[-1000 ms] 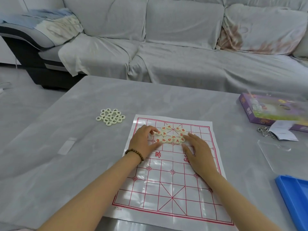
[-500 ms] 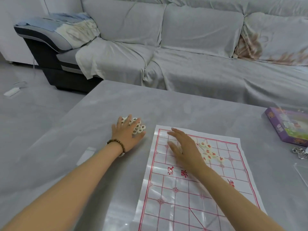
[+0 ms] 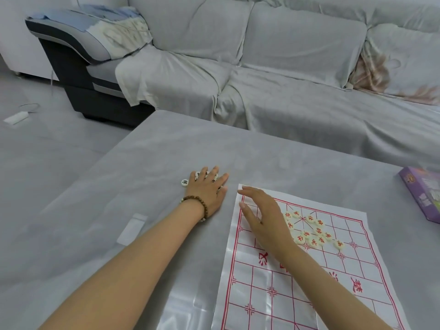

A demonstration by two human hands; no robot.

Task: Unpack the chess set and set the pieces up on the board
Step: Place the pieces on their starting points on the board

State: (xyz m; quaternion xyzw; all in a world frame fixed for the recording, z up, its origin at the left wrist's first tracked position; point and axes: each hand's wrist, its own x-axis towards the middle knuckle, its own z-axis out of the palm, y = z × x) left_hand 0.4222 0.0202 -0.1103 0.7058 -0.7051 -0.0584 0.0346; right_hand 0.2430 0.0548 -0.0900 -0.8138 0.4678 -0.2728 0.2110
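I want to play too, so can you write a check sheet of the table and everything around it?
Surface: glossy grey table.
Job's things: white sheet board with red grid, lying flat; cream round pieces with red characters, clustered on it; cream round pieces with black characters, off it.
Clutter: purple cardboard box; clear flat plastic strip.
Hands: left hand flat on the black-character pieces; right hand open over the board's corner.
Cables: thin cable, white block, on floor.
Surroundings: grey covered sofa.
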